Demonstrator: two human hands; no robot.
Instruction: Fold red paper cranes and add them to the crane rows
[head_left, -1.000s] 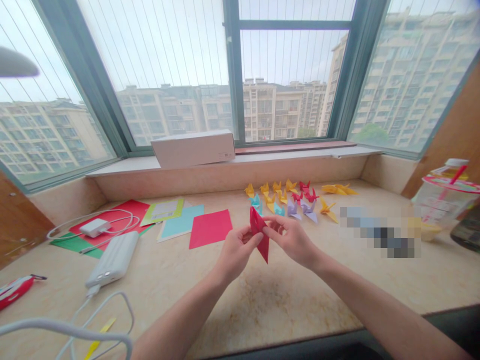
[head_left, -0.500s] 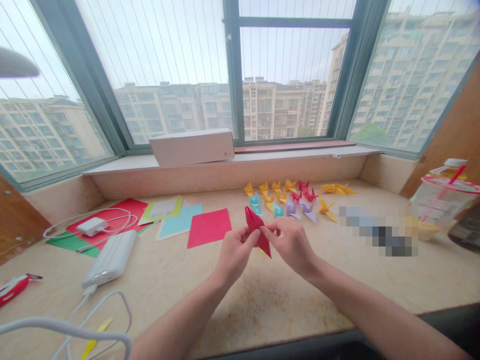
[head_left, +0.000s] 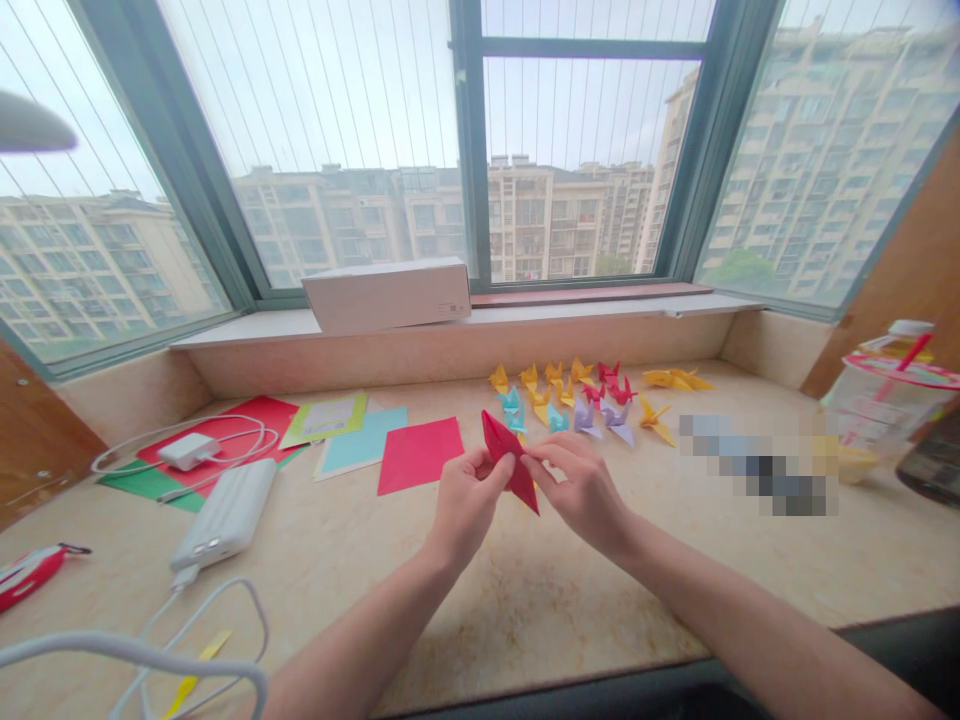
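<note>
- Well, the red folded paper (head_left: 496,434) has tipped over in my grasp: its upper point leans farther to the left than a second ago, when the piece stood nearer upright.
- To my mind, that tilt offers its right edge to my right hand (head_left: 576,482), so I judge that I am still working a fold, with the piece not yet finished.
- My left hand (head_left: 463,498) pinches it at the middle, thumb pressed flat on the face, the other fingers curled behind.
- My right thumb and forefinger pinch the right edge just beside that thumb; my remaining fingers are bent, and I can't tell whether they touch the paper.
- The piece is up in the air over the stone-like counter (head_left: 600,610), in front of the small paper birds (head_left: 538,404).
- It is a slim, long diamond, pointed at both ends, its layers stacked and its creases crisp.
- A sliver of yellow shows by its lower edge; I can't tell what it belongs to.
- The flat red sheet (head_left: 421,456) to the left is smooth, matte and squarish, overlapping none of my fingers.
- The birds are yellow, red, blue and lavender, all sharp beaks and angled wings, while the counter beneath is mottled beige with a soft sheen.
</note>
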